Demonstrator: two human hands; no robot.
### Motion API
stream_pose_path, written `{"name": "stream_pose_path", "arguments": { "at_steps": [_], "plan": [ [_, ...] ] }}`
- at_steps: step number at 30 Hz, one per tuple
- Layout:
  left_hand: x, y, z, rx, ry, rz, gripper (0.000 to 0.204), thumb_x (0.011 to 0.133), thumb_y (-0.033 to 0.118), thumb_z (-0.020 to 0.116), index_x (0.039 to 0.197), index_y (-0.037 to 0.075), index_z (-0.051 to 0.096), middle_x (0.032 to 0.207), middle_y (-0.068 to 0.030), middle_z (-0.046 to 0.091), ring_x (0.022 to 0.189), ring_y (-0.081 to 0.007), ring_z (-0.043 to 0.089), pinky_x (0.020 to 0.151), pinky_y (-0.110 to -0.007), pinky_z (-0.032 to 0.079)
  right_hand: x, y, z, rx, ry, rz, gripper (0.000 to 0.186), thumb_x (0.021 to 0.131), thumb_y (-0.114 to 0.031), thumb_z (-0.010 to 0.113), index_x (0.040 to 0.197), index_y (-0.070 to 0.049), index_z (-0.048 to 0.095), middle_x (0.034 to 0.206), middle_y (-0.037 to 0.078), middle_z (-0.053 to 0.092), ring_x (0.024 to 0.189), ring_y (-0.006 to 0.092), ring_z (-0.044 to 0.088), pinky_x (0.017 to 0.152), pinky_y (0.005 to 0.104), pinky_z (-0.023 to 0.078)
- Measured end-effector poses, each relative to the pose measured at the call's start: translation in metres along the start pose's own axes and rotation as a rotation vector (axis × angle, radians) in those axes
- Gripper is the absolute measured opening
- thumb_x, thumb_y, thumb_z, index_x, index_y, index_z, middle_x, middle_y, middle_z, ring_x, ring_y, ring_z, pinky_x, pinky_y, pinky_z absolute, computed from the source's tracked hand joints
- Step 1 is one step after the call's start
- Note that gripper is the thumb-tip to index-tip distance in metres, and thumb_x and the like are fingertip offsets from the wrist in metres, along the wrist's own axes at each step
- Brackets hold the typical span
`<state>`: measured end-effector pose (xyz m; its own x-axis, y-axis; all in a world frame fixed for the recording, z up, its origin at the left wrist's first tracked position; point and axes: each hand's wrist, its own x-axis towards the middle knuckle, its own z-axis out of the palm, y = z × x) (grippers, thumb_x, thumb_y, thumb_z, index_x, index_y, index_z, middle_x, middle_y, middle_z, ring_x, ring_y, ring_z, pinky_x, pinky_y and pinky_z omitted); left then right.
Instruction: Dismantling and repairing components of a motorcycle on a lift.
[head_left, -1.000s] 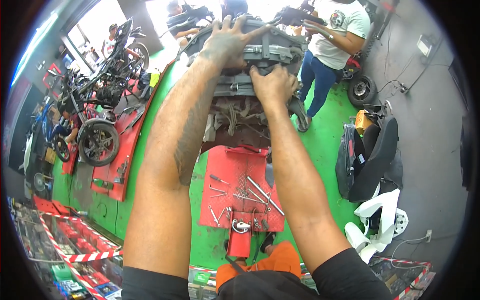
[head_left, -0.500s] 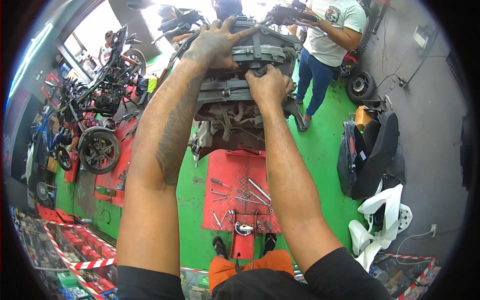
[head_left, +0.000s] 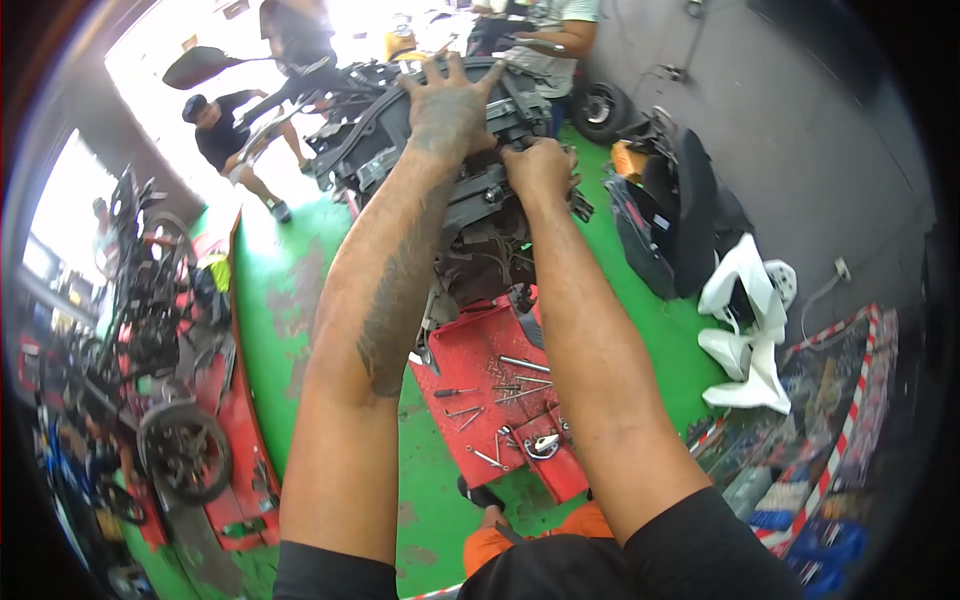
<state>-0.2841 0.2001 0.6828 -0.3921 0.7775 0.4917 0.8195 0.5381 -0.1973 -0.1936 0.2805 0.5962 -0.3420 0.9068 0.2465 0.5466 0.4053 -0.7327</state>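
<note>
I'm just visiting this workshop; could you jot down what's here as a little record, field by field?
Left hand: the left hand lies spread on a dark, stripped vehicle body
Right hand: the right hand is curled at the same body; what its fingers grip is hidden
Below: red platform with scattered hand tools
Right side: black seat, white panels
Left side: partly dismantled motorcycle
Onlooking area: person in a black top
Floor: green floor, worn in patches

Tools (head_left: 525, 365) lie on the platform (head_left: 465, 347) before the front assembly (head_left: 477, 201); a motorcycle (head_left: 140, 340) stands over left, a seat (head_left: 698, 215) right.
</note>
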Motion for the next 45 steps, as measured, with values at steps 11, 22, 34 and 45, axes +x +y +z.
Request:
{"name": "stream_pose_path", "arguments": {
  "at_steps": [11,22,34,45],
  "plan": [
    [-0.01,-0.011,-0.001,-0.071,0.047,0.053,0.102,0.062,0.046,0.09,0.153,0.038,0.045,0.153,-0.0224,0.041,0.137,-0.0473,0.042,0.105,-0.076,0.032,-0.017,-0.01,0.028,0.181,0.36,0.142,0.037,0.07,-0.032,0.089,0.102,-0.014,0.081,0.122,0.008,0.072,0.143,0.0346,0.039,0.12,0.0542,0.023],
    [-0.006,-0.014,-0.005,0.0,-0.028,0.056,0.108,0.062,0.048,0.091,0.156,0.04,0.039,0.157,-0.0204,0.035,0.139,-0.0481,0.041,0.107,-0.073,0.033,-0.01,-0.005,0.007,0.176,0.122,0.136,0.044,0.071,-0.037,0.087,0.109,-0.017,0.08,0.125,0.01,0.071,0.143,0.0334,0.036,0.119,0.0502,0.025],
    [-0.018,-0.016,0.004,-0.053,0.09,0.064,0.099,0.063,0.045,0.09,0.152,0.04,0.047,0.155,-0.0214,0.038,0.138,-0.0476,0.041,0.11,-0.066,0.032,-0.021,0.004,0.016,0.202,0.32,-0.046,0.024,0.074,-0.026,0.078,0.095,-0.014,0.082,0.114,0.008,0.071,0.133,0.0416,0.043,0.117,0.0596,0.024],
    [-0.014,-0.014,0.009,-0.059,0.038,0.021,0.1,0.064,0.046,0.091,0.152,0.043,0.045,0.156,-0.0196,0.036,0.141,-0.0466,0.037,0.113,-0.067,0.028,-0.021,0.003,0.032,0.305,0.468,0.019,0.017,0.077,-0.024,0.075,0.091,-0.016,0.082,0.11,0.004,0.071,0.135,0.0378,0.041,0.116,0.0615,0.022]
  ]
}}
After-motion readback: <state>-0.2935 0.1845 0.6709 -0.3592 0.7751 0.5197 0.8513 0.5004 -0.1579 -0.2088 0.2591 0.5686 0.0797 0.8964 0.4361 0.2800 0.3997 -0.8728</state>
